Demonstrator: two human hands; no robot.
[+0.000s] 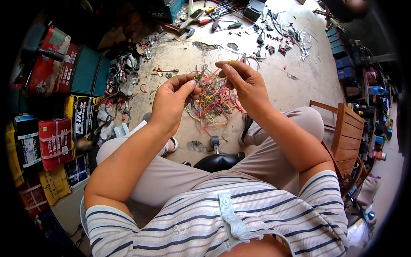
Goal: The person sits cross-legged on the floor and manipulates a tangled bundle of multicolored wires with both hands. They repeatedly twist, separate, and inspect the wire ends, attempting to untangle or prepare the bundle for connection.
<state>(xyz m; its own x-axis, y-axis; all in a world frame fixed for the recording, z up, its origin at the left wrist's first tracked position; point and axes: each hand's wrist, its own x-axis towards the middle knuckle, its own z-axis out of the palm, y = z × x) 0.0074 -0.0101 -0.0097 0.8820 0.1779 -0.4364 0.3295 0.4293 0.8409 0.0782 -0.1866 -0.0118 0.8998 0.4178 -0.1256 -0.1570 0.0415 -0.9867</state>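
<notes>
A tangled heap of thin electrical wires (216, 105), red, yellow, black and blue, lies on the floor in front of me. Over its left side, my left hand (173, 100) pinches a few thin wires (198, 78) between thumb and forefinger. My right hand (248, 88) is raised over the heap's right side, thumb pressed toward the curled forefinger. Whatever lies between those right fingertips is too small to make out. A gap separates the two hands, with wires showing below it.
Screwdrivers (234, 25) and a brush (191, 19) lie farther off, beside scattered cable scraps (302, 43). Boxed batteries (55, 141) are stacked at my left, near loose connectors (126, 81). A wooden chair (349, 132) stands right; a black stool seat (218, 162) is between my legs.
</notes>
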